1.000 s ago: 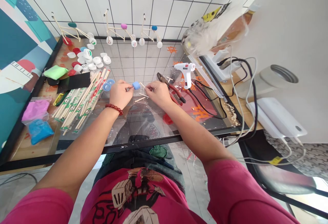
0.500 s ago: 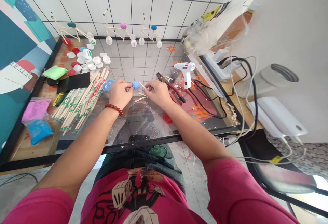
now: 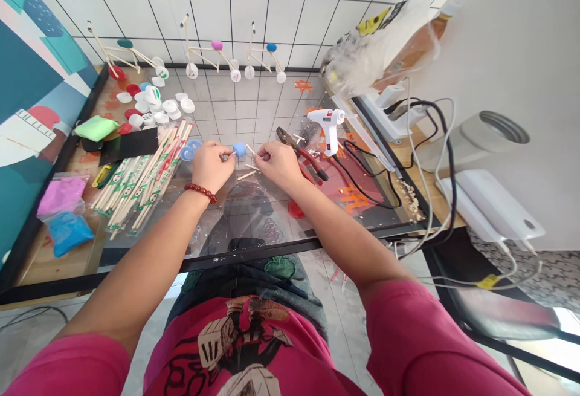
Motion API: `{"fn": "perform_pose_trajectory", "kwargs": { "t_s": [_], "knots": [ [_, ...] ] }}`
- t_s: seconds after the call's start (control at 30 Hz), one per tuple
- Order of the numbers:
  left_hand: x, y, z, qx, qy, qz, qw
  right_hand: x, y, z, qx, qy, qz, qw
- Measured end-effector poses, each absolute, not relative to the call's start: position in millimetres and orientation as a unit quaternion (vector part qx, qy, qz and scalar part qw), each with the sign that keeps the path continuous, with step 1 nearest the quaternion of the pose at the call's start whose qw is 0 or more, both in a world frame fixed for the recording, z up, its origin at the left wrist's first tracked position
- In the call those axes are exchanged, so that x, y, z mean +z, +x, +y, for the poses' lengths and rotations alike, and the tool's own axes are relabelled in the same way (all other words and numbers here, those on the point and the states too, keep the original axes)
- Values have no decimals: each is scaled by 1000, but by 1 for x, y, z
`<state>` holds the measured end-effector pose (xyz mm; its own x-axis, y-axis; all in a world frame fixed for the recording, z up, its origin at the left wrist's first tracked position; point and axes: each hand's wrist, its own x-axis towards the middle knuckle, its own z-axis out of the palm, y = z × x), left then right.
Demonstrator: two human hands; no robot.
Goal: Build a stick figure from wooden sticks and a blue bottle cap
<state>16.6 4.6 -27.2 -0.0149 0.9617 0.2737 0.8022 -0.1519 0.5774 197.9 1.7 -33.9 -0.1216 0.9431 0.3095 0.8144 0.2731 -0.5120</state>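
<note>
My left hand (image 3: pixel 212 165), with a bead bracelet on the wrist, pinches at the left side of a small blue bottle cap (image 3: pixel 240 150) held above the glass tabletop. My right hand (image 3: pixel 280 163) pinches a short wooden stick (image 3: pixel 250 150), whose tip points toward the cap. Whether stick and cap touch is too small to tell. Below them lie cut stick pieces (image 3: pixel 247 175). Translucent blue caps (image 3: pixel 188 150) rest left of my left hand. Pliers (image 3: pixel 303 154) with red handles lie right of my right hand.
A white glue gun (image 3: pixel 330 127) with a black cord sits at the right. Wrapped chopsticks (image 3: pixel 140 178) and white caps (image 3: pixel 170 106) lie left. Three small stick-and-cap models (image 3: pixel 212 54) stand along the back. Bags of pink clay (image 3: pixel 61 195) and blue clay (image 3: pixel 70 233) are at far left.
Hardly anything differs. Both hands keep their pinch, with the blue cap and stick in nearly the same place; the whole view has shifted very slightly.
</note>
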Motion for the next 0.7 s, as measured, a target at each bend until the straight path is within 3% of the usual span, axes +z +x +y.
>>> {"fn": "perform_pose_trajectory", "kwargs": {
  "t_s": [0.7],
  "knots": [
    [-25,15,4,320,688,638,136,-26,202,-1,140,-592,-734,302]
  ]
}}
